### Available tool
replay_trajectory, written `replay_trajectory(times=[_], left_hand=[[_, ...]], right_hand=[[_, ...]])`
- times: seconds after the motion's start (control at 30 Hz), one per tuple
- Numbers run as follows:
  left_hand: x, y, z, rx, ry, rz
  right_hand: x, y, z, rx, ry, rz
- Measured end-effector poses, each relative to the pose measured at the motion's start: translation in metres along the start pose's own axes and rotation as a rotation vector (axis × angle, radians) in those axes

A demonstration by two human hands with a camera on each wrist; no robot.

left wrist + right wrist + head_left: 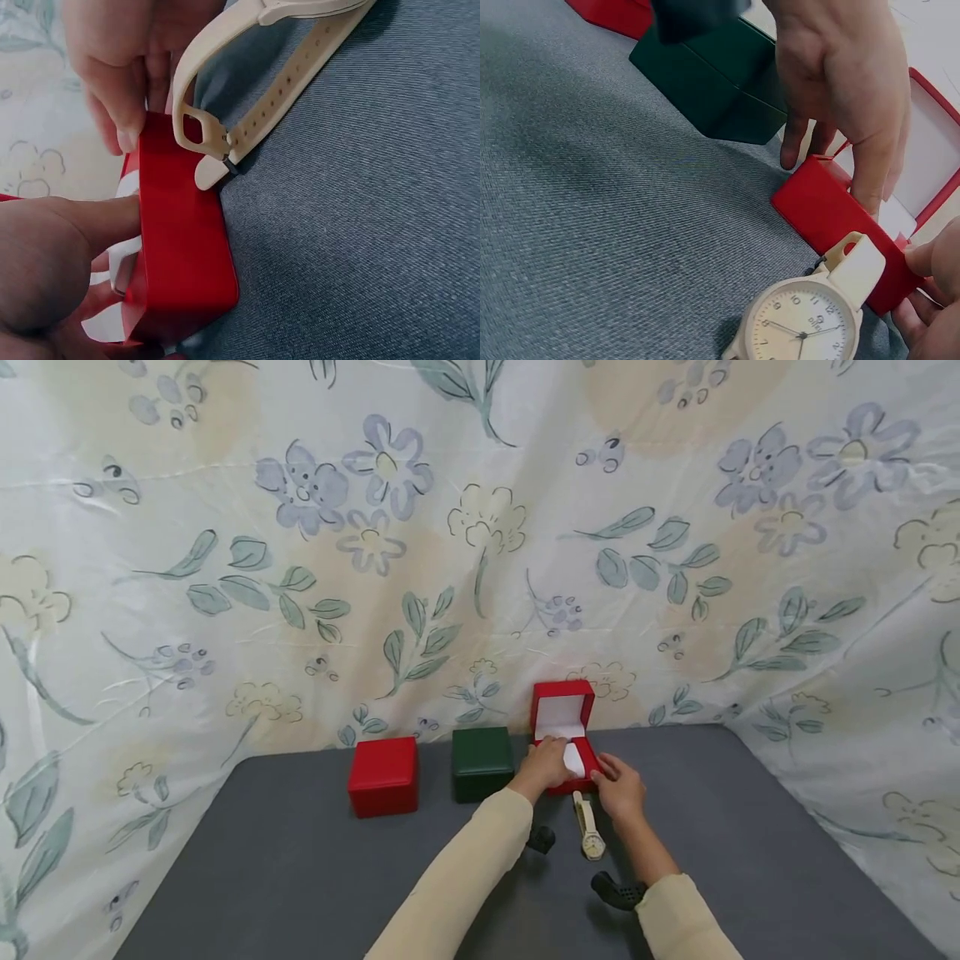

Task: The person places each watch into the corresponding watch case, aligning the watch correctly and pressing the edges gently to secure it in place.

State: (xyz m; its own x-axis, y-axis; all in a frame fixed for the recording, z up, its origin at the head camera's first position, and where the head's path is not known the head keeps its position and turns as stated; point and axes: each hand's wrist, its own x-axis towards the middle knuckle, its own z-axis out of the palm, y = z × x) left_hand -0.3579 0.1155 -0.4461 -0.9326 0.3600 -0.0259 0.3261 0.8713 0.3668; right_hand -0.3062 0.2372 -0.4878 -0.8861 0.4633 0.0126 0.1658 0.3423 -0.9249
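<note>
A red watch box point(561, 790) stands with its lid raised, its lining white. My left hand point(545, 767) reaches into it from the left, the thumb just behind the front wall. Between that thumb and the fingers shows a white watch cushion point(124, 264), which they seem to pinch; the hand hides part of it. At the box's right front corner my right hand point(621, 787) grips the wall, thumb above and fingers outside. A cream wristwatch point(802, 322) lies in front of the box, strap end toward it, dial facing up.
Left of the open box stand a closed dark green box point(482, 764) and, farther left, a closed red box point(383, 777). They sit on a dark grey tabletop point(300, 860). A flowered cloth point(420, 610) hangs right behind the boxes.
</note>
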Motion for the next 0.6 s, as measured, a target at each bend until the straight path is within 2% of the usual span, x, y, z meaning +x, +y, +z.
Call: replay_trajectory(times=[0.17,0.3,0.43,0.6], left_hand=[[0.0006,0.0015,0.0012,0.044,0.002,0.020],[-0.0017,0.0014,0.0019,0.069,0.022,0.029],[-0.0042,0.0029,0.0041,0.146,0.073,0.036],[-0.0078,0.0080,0.0025,0.246,0.182,0.095]], right_hand=[[-0.0002,0.0000,-0.0007,-0.004,0.008,-0.018],[-0.0014,-0.0016,-0.0005,-0.054,0.020,-0.022],[-0.0034,-0.0018,0.0005,-0.083,0.019,-0.008],[-0.0037,-0.0006,0.0001,-0.083,0.027,-0.008]])
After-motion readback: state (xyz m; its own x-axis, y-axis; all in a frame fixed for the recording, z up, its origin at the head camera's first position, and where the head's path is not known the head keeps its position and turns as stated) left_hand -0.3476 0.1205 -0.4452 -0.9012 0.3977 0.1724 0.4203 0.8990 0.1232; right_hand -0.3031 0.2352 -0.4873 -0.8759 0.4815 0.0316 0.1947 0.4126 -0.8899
